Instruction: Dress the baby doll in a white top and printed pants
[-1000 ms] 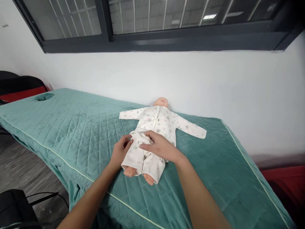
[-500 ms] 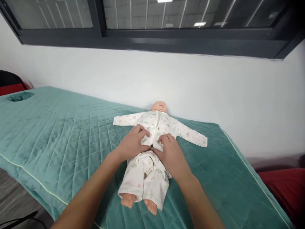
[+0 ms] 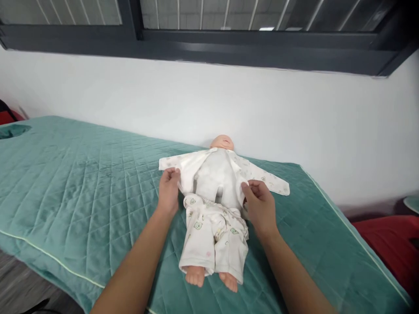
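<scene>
A baby doll (image 3: pixel 222 142) lies on its back, its head against the wall and its bare feet towards me. It wears a white patterned jacket (image 3: pixel 268 178) whose front is spread apart, baring a white cloth torso (image 3: pixel 216 174). My left hand (image 3: pixel 169 186) pinches the left front edge of the jacket and holds it out to the side. With my right hand (image 3: pixel 260 203) I grip the opposite front edge, fingers closed on the cloth. Between and below my hands, matching patterned trousers (image 3: pixel 212 231) cover the doll's legs, the waistband bunched at the hips.
A green quilted cover (image 3: pixel 98 192) lies over the bed under the doll, with a hole (image 3: pixel 15 131) at its far left. Behind it stand a white wall (image 3: pixel 147 96) and a dark window frame (image 3: pixel 196 50). Something red (image 3: pixel 386 244) sits at the right.
My hands have moved apart from the middle of the jacket, drawing its two front sides outward. The cloth torso, mostly covered before, now shows. The view has shifted slightly.
</scene>
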`<state>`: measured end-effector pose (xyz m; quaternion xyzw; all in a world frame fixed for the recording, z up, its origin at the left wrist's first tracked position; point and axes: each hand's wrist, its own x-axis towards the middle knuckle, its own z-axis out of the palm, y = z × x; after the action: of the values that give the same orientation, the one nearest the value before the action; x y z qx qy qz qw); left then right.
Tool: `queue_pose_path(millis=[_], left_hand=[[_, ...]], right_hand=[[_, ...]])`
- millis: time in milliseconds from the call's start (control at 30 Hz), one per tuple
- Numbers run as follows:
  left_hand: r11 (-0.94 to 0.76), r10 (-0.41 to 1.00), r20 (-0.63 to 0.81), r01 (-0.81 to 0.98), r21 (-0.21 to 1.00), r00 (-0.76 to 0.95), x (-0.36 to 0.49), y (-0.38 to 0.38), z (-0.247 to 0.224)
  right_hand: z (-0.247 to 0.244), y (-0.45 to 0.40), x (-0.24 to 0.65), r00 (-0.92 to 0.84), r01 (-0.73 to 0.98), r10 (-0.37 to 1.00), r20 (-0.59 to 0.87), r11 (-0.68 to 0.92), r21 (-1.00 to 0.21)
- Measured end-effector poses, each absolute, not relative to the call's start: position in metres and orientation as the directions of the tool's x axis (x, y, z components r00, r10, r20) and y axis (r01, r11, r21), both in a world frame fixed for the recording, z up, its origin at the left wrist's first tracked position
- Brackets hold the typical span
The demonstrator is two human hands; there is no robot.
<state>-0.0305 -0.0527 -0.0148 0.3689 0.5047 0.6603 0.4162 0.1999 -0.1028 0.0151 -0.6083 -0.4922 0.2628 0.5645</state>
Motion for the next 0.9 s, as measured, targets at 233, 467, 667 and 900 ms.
queue_pose_path(millis=[233,467,667,900], left_hand=[[-0.153,0.765,0.078,-0.062,0.986,-0.639,-0.058,-0.041,-0.034],[-0.139,0.717,0.175,0.106,0.984,-0.675,-0.064,-0.05,-0.036],[-0.148,0.662,0.356,0.351,0.925,-0.66,-0.06,-0.057,-0.031],[-0.338,0.812,0.564,0.667,0.664,-0.15,-0.039,-0.072,-0.025]], right_hand=[[0.001,-0.106,0.26,0.718,0.168,0.654,0.239,0.171,-0.971],[-0.017,-0.153,0.319,0.722,0.388,0.666,0.186,-0.167,-0.907],[-0.013,-0.174,0.301,0.626,0.69,0.727,0.282,-0.348,-0.634],[-0.012,-0.172,0.264,0.003,0.984,0.78,0.626,0.11,-0.142]])
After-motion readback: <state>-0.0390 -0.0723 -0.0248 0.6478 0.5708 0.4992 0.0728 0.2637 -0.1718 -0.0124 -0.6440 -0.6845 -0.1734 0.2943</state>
